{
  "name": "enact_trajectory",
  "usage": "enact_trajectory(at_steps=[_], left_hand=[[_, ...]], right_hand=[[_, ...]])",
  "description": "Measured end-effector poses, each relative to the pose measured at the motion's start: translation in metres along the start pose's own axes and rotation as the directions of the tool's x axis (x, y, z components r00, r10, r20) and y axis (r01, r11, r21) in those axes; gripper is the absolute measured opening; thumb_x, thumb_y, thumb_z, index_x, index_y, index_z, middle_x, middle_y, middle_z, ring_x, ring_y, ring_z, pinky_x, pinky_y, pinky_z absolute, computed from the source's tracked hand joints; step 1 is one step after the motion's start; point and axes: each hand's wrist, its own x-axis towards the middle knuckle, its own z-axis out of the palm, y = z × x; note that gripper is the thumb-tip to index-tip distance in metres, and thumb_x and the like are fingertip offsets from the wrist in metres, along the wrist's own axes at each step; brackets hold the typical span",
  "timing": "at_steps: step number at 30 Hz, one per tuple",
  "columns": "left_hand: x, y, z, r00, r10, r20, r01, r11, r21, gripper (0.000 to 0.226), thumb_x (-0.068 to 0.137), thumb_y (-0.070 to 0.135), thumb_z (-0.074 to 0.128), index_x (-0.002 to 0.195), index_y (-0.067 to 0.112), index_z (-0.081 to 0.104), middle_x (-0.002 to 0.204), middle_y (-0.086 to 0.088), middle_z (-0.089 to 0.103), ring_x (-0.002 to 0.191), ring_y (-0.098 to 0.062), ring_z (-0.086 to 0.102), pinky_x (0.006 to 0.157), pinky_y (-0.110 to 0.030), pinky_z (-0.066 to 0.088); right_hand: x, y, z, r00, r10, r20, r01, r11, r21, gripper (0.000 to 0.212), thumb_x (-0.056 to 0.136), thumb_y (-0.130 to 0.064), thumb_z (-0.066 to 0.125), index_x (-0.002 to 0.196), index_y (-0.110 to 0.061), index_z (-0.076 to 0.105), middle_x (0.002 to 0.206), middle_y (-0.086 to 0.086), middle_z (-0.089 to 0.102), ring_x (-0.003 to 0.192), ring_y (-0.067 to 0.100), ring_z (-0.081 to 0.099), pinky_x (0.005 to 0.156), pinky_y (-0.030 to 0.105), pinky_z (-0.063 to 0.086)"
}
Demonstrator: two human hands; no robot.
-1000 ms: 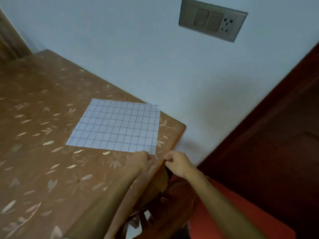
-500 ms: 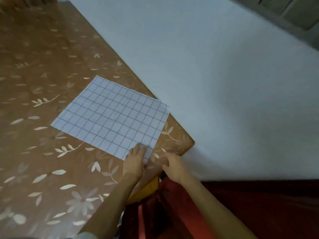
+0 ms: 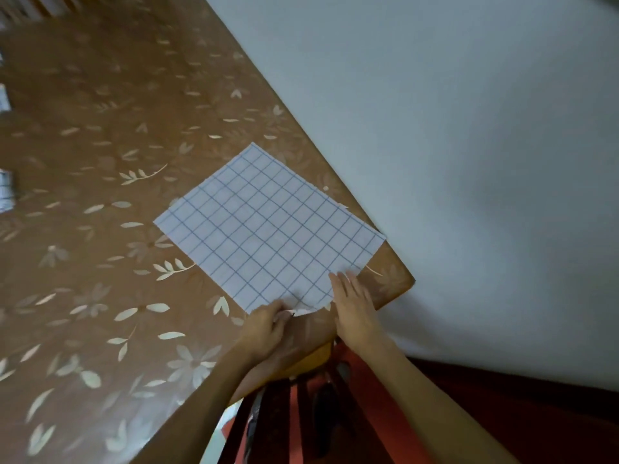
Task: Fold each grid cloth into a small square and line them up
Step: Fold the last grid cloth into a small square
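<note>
- The left hand (image 3: pixel 268 326) pinches the nearest corner of the grid cloth (image 3: pixel 268 229), and that corner lifts slightly.
- Just beside it, the right hand (image 3: pixel 355 304) lies flat, fingers straight, on the cloth's near edge.
- Beyond both hands the cloth spreads unfolded, white with thin blue lines, on the flowered brown table (image 3: pixel 100 229).

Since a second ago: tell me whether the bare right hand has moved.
Yes. The right hand moved from the brown floral table's near edge forward onto the white blue-grid cloth, and now lies flat on it.
</note>
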Motion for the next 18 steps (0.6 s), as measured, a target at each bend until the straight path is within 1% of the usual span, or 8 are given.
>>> enact_trajectory(at_steps=[3,5,8,10,12,15,17,18], left_hand=[[-0.023,-0.019,-0.020,0.997,-0.070,0.037,0.074,0.988,-0.134,0.020,0.096,0.036,0.047,0.079,0.030,0.055,0.070,0.011,0.060,0.077,-0.014,0.059,0.071,-0.035,0.044],[-0.038,-0.036,-0.032,0.992,-0.124,0.036,0.129,0.970,-0.206,0.024,0.096,0.036,0.049,0.074,0.027,0.053,0.068,0.014,0.058,0.073,-0.009,0.056,0.073,-0.035,0.044],[-0.061,-0.054,-0.051,0.978,-0.211,-0.001,0.195,0.907,-0.373,0.029,0.100,0.017,0.053,0.071,0.016,0.052,0.063,0.014,0.054,0.064,-0.003,0.050,0.068,-0.027,0.040],[-0.077,-0.068,-0.065,0.965,-0.264,0.002,0.232,0.845,-0.482,0.031,0.100,0.013,0.052,0.070,0.014,0.050,0.064,0.011,0.051,0.065,-0.004,0.048,0.070,-0.027,0.038],[-0.093,-0.080,-0.079,0.956,-0.292,0.018,0.256,0.806,-0.534,0.030,0.101,0.015,0.051,0.070,0.014,0.050,0.069,0.005,0.049,0.072,-0.010,0.048,0.073,-0.031,0.037],[-0.111,-0.096,-0.100,0.947,-0.319,-0.022,0.251,0.783,-0.570,0.030,0.101,0.017,0.053,0.075,0.001,0.055,0.074,-0.006,0.049,0.075,-0.015,0.047,0.074,-0.027,0.038],[-0.121,-0.106,-0.113,0.944,-0.324,-0.069,0.221,0.771,-0.597,0.033,0.100,0.019,0.056,0.080,-0.007,0.056,0.077,-0.008,0.052,0.078,-0.015,0.050,0.074,-0.023,0.040],[-0.126,-0.109,-0.120,0.950,-0.299,-0.089,0.191,0.783,-0.592,0.031,0.099,0.019,0.058,0.080,-0.005,0.058,0.077,-0.006,0.054,0.079,-0.015,0.051,0.075,-0.024,0.041]], right_hand=[[-0.005,-0.012,0.002,0.999,0.012,-0.051,-0.014,0.999,-0.048,0.078,0.090,0.002,0.055,0.155,-0.013,0.016,0.163,0.009,0.014,0.152,0.026,0.001,0.122,0.040,0.011],[-0.011,-0.022,0.005,0.998,0.014,-0.066,-0.017,0.999,-0.048,0.068,0.087,0.005,0.057,0.148,-0.015,0.035,0.164,0.011,0.013,0.152,0.027,0.001,0.122,0.040,0.010],[-0.023,-0.031,0.015,0.998,0.011,-0.056,-0.013,0.999,-0.031,0.045,0.086,0.005,0.056,0.124,-0.019,0.060,0.160,0.008,0.024,0.151,0.025,0.011,0.121,0.037,0.013],[-0.033,-0.036,0.023,1.000,-0.015,-0.020,0.014,0.998,-0.058,0.035,0.086,-0.002,0.057,0.116,-0.019,0.064,0.145,0.004,0.046,0.142,0.024,0.033,0.117,0.033,0.021],[-0.044,-0.043,0.027,1.000,0.030,0.010,-0.029,0.998,-0.047,0.023,0.087,-0.009,0.058,0.105,-0.019,0.067,0.117,0.001,0.063,0.119,0.022,0.055,0.101,0.028,0.037],[-0.057,-0.056,0.028,0.983,0.159,0.090,-0.163,0.986,0.037,0.019,0.090,-0.015,0.058,0.105,-0.015,0.068,0.102,0.005,0.070,0.099,0.026,0.064,0.083,0.032,0.052],[-0.062,-0.063,0.028,0.973,0.182,0.141,-0.197,0.975,0.099,0.022,0.090,-0.020,0.060,0.110,-0.017,0.067,0.104,0.004,0.071,0.097,0.024,0.065,0.080,0.032,0.053],[-0.064,-0.067,0.027,0.971,0.187,0.150,-0.213,0.959,0.185,0.022,0.090,-0.021,0.063,0.111,-0.017,0.068,0.105,0.002,0.071,0.098,0.022,0.065,0.083,0.032,0.053]])
